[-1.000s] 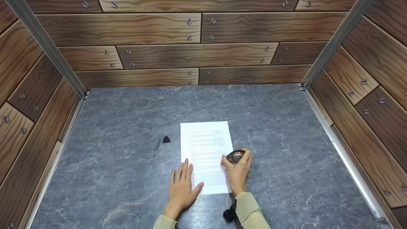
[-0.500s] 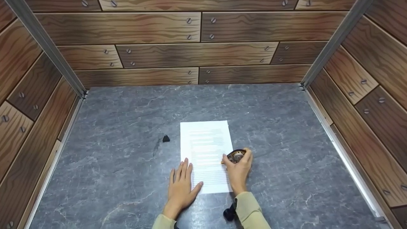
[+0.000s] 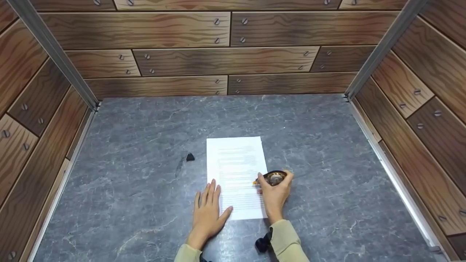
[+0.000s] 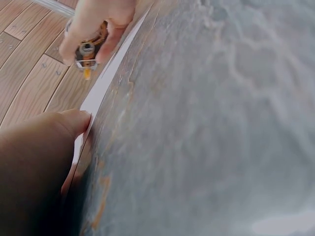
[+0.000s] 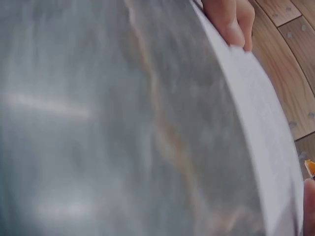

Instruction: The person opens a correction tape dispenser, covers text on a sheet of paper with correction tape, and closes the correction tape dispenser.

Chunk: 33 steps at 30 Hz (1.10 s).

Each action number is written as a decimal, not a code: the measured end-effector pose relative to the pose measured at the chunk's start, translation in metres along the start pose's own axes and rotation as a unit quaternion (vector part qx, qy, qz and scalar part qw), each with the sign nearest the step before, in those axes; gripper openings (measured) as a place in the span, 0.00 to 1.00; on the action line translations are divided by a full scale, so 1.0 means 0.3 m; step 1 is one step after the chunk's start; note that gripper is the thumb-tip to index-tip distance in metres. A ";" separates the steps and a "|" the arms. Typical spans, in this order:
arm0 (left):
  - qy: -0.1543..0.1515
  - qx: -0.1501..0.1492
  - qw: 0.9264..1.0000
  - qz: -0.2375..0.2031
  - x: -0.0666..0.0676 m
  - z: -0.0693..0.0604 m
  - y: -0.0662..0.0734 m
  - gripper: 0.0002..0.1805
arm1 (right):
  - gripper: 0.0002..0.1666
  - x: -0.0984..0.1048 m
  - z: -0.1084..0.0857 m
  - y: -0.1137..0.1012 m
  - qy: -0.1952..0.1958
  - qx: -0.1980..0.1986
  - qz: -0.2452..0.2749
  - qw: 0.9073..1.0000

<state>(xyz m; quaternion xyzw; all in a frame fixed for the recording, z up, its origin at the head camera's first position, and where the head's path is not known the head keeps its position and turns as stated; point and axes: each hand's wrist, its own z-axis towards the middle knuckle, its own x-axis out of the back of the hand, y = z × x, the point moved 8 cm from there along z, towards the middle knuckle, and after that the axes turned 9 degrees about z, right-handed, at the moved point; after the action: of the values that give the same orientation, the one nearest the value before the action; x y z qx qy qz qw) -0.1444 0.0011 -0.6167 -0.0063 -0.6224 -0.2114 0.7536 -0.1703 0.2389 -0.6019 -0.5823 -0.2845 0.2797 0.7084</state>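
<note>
A printed sheet of paper (image 3: 240, 160) lies on the grey marbled table. My left hand (image 3: 207, 214) rests flat on its lower left edge with fingers spread, the thumb on the paper. In my right hand (image 3: 276, 196) I grip a correction tape (image 3: 275, 177) with a dark see-through case, at the sheet's right edge. Its orange tip (image 4: 87, 73) points left and seems to hang just above the paper in the left wrist view. In the right wrist view, the sheet (image 5: 268, 128) shows edge-on, with only a bit of the orange tip (image 5: 309, 166) at the border.
A small black cap (image 3: 190, 157) lies on the table (image 3: 145, 145) left of the sheet. Wood-patterned walls (image 3: 182, 31) with grey metal corner posts (image 3: 58, 58) enclose the table at the back and both sides. A black wrist device (image 3: 263, 244) hangs from the right sleeve.
My right hand has shifted slightly to the right and turned the correction tape, whose tip now seems lifted off the paper. The left hand has stayed put.
</note>
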 end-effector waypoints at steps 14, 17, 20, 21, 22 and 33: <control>-0.013 0.004 1.000 0.013 -0.017 0.005 -0.004 0.42 | 0.45 -0.122 -0.104 -0.071 -0.064 0.005 0.073 0.995; -0.009 0.002 1.000 0.009 -0.013 0.005 -0.003 0.42 | 0.44 -0.139 -0.129 -0.065 -0.069 0.021 0.054 0.996; -0.015 0.002 1.000 0.010 -0.015 0.004 -0.003 0.42 | 0.44 -0.150 -0.152 -0.057 -0.070 0.042 0.023 0.996; -0.018 0.002 1.000 0.011 -0.016 0.003 -0.003 0.42 | 0.44 -0.152 -0.159 -0.054 -0.069 0.050 0.012 0.996; -0.019 0.001 1.000 0.012 -0.016 0.003 -0.003 0.42 | 0.44 -0.155 -0.165 -0.049 -0.069 0.053 0.004 0.996; -0.003 -0.004 1.000 0.020 -0.007 0.003 -0.001 0.41 | 0.44 -0.187 -0.197 -0.031 -0.077 0.068 0.006 0.995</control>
<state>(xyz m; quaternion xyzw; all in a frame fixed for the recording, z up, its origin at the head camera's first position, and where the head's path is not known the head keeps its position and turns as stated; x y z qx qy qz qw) -0.1456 0.0016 -0.6186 -0.0227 -0.6235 -0.1989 0.7558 -0.1649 0.1574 -0.6066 -0.5111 -0.3146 0.3467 0.7209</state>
